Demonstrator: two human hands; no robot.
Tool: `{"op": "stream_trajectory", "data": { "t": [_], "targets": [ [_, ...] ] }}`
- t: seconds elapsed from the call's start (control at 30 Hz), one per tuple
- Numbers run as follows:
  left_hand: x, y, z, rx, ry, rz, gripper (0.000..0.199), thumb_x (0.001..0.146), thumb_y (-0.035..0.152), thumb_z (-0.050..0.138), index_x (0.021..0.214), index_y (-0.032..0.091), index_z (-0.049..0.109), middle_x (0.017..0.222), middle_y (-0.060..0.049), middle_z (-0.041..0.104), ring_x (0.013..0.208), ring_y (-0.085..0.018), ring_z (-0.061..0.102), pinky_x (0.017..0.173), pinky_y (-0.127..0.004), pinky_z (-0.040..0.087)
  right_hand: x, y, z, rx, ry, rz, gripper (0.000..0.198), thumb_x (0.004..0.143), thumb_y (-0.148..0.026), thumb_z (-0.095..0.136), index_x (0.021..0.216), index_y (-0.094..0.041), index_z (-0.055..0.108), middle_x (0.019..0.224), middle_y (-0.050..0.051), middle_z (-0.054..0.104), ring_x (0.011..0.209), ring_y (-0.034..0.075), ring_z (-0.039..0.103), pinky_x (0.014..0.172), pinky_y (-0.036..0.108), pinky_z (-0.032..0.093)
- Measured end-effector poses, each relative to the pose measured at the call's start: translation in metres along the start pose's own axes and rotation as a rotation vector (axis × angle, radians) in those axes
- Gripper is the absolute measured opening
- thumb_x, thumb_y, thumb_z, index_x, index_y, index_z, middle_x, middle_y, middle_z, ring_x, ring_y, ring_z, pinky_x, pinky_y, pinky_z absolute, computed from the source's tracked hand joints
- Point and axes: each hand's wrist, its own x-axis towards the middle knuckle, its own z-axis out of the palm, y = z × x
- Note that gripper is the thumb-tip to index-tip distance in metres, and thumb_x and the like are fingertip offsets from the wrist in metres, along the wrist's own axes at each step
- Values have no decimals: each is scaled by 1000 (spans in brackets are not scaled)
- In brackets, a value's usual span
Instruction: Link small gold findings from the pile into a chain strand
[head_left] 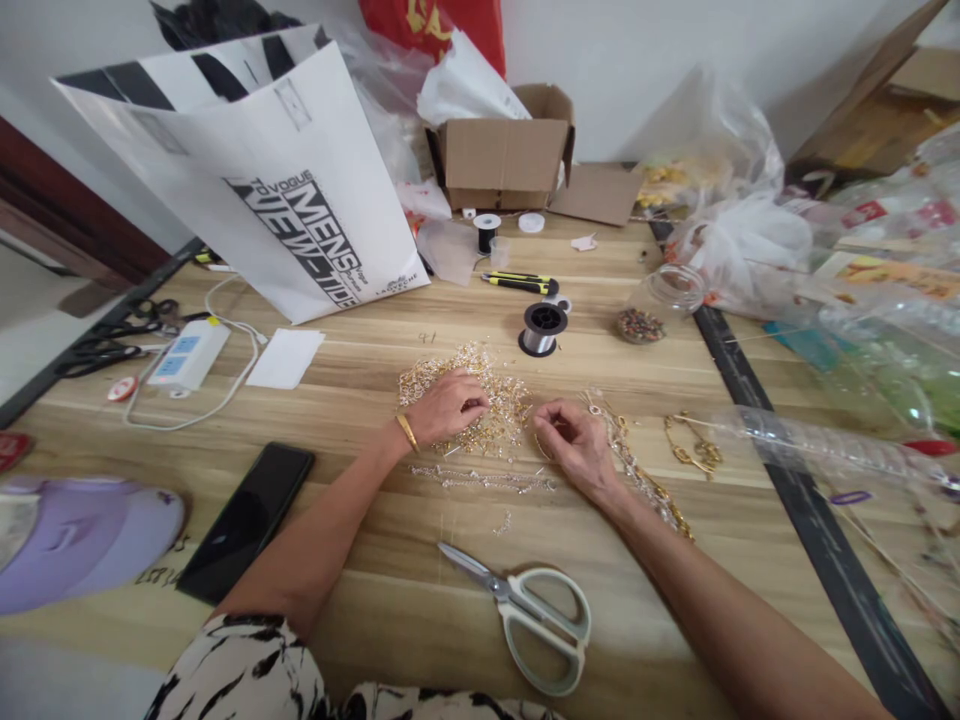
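Left grip (452, 408): my fingers curl narrowly over the bead pile (514, 405); whether a bead is pinched, I cannot tell.
Right grip (576, 440): just right of the bead pile, thumb and forefinger bent close together; I cannot tell what they hold, if anything.
Silvery strands (487, 479): on the table (375, 600), on my side of the bead pile, long axis running left to right, right end near my Right grip.
Chain bundle (651, 485): beside my right wrist, long axis slanting from far left to near right.
Scissors (501, 588): nearer me, blade tips pointing forward and left.
Materials: bead pile loose, glittering, gold and clear; Silvery strands thin and knobbly; Chain bundle mixed gold and silver; Scissors with metal blades, pale looped handles; table wood-grained.
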Motion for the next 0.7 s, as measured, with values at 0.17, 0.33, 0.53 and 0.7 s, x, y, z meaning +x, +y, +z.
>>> {"op": "stream_trajectory", "data": {
  "t": [0.17,0.33,0.53,0.7],
  "targets": [
    [0,-1,1,-6,29,13,12,82,17,58,74,14,66,76,-4,64,79,-17,51,81,-31,39,0,-1,0,-2,5,5,16,82,-32,56,79,-17,60,69,2,61,57,12,53,49,22,42],
    [0,3,-1,-23,23,14,12,81,16,59,72,15,66,74,-4,64,78,-17,52,81,-32,40,0,0,0,4,-3,14,17,82,-32,55,79,-16,60,70,2,61,57,12,52,49,23,42],
    [0,6,-6,-133,29,66,15,83,14,55,84,18,70,82,-3,69,83,-16,56,82,-32,42,0,2,0,4,-1,20,18,82,-34,55,80,-17,60,70,3,61,58,12,54,49,22,42],
    [-3,3,-14,-195,53,57,14,84,18,56,86,17,70,81,-4,70,78,-14,59,80,-31,44,0,1,1,7,-1,17,17,81,-33,56,78,-17,60,69,2,60,57,12,53,48,22,42]
  ]
}}
